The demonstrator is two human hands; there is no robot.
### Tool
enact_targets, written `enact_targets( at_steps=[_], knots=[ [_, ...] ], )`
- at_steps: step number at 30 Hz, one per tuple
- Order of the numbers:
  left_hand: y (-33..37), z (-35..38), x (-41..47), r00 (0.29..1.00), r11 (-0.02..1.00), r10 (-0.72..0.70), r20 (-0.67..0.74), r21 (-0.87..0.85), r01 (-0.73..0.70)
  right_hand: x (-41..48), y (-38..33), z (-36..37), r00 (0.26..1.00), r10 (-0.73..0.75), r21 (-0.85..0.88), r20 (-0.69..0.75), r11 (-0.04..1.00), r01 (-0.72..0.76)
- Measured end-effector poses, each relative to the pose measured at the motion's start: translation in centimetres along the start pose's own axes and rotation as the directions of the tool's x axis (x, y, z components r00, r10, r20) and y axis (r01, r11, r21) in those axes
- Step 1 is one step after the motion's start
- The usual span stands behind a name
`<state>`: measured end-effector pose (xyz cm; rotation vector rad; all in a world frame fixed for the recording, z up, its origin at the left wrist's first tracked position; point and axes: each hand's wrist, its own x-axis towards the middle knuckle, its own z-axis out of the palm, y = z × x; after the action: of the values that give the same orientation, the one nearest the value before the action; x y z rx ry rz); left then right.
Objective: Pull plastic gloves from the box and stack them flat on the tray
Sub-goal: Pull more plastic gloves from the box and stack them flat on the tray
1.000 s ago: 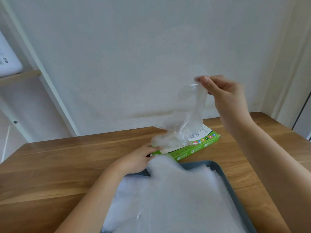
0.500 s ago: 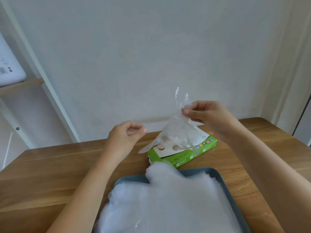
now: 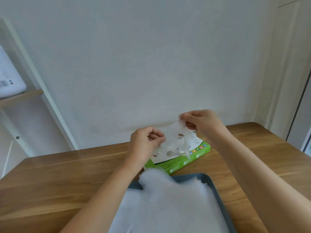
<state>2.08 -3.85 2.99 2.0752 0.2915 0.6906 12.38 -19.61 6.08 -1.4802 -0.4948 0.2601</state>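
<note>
Just above the flat green-and-white cardboard box (image 3: 196, 156), one thin, clear plastic glove (image 3: 174, 142) hangs crumpled in the air, stretched between two bare hands. The left hand (image 3: 146, 143) pinches the glove's lower left edge between thumb and curled fingers. The right hand (image 3: 202, 121), a little higher and over the far side of the box, pinches the upper end the same way. Loose film droops in front of the box's white top and hides part of its print; whether it touches the box cannot be told.

On the near side of the box, just beside it, sits a blue-grey rectangular tray with rounded corners (image 3: 217, 190). It holds a flat pile of translucent white gloves (image 3: 168, 206) that covers nearly all of its floor, with one bulging end lapping over the far rim toward the box. The sheets in the pile cannot be counted. The left forearm crosses over the tray's left part and hides it.

Box and tray rest on a brown wood-grain table (image 3: 67, 182). Behind the box rises a plain white wall (image 3: 151, 64). Far to the left of the box stand a slanted white shelf post (image 3: 42, 91) and a white appliance with a barcode label (image 3: 10, 81) on a wooden shelf; far to the right is a white door frame (image 3: 286, 64).

One box, one tray, one pile, one glove in the air, two hands.
</note>
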Motion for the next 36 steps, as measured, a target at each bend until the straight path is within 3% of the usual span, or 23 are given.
enact_targets(
  at_steps=[3, 6, 12, 15, 17, 20, 23, 25, 27, 29, 32, 36],
  knots=[
    [-0.5, 0.1, 0.0, 1.0, 0.999, 0.0, 0.021, 0.039, -0.001, 0.2, -0.6, -0.7, 0.997, -0.006, 0.054, -0.072, 0.998, 0.01],
    [-0.1, 0.4, -0.2, 0.999, 0.999, 0.036, 0.035, -0.01, -0.035, -0.2, -1.2, -1.0, 0.999, -0.013, 0.065, -0.043, 0.998, 0.016],
    [3.7, 0.7, -0.5, 0.953, 0.987, 0.078, 0.292, -0.159, -0.032, -1.3, -2.9, -0.1, 0.993, -0.093, 0.02, 0.077, 0.996, 0.091],
    [5.1, 1.0, -0.6, 0.981, 0.987, -0.023, 0.194, -0.153, 0.054, -1.6, -3.2, 0.4, 0.993, -0.113, 0.03, 0.04, 0.993, 0.112],
    [5.5, 1.1, -0.6, 0.984, 0.949, -0.125, 0.128, -0.274, 0.156, -1.6, -3.2, 0.2, 0.996, -0.077, 0.033, 0.042, 0.997, 0.076],
    [5.8, 0.9, -0.4, 0.963, 0.89, -0.266, 0.038, -0.374, 0.26, -1.8, -3.0, -0.7, 0.976, 0.016, -0.057, 0.219, 0.998, -0.004],
    [5.6, 0.7, -0.2, 0.949, 0.871, -0.314, -0.011, -0.4, 0.283, -2.0, -2.4, -1.5, 0.878, 0.132, -0.29, 0.461, 0.957, 0.009],
    [5.6, 0.6, -0.3, 0.946, 0.874, -0.322, -0.041, -0.396, 0.28, -1.9, -1.7, -1.4, 0.838, 0.186, -0.372, 0.513, 0.928, 0.021],
    [5.8, 0.5, -0.6, 0.948, 0.871, -0.313, -0.053, -0.413, 0.264, -1.5, -1.2, -1.0, 0.899, 0.14, -0.297, 0.414, 0.955, -0.012],
    [6.0, 0.3, -1.1, 0.953, 0.863, -0.298, -0.055, -0.443, 0.244, -1.3, -1.2, -0.8, 0.96, 0.079, -0.085, 0.269, 0.995, -0.058],
    [6.0, -0.2, -2.7, 0.956, 0.828, -0.294, 0.011, -0.497, 0.26, -1.8, -2.1, -0.8, 0.992, 0.063, 0.174, 0.105, 0.981, -0.081],
    [5.6, -1.4, -4.8, 0.937, 0.807, -0.322, 0.136, -0.478, 0.346, -3.8, -4.2, -0.4, 0.995, -0.097, 0.206, 0.027, 0.975, 0.089]
  ],
)
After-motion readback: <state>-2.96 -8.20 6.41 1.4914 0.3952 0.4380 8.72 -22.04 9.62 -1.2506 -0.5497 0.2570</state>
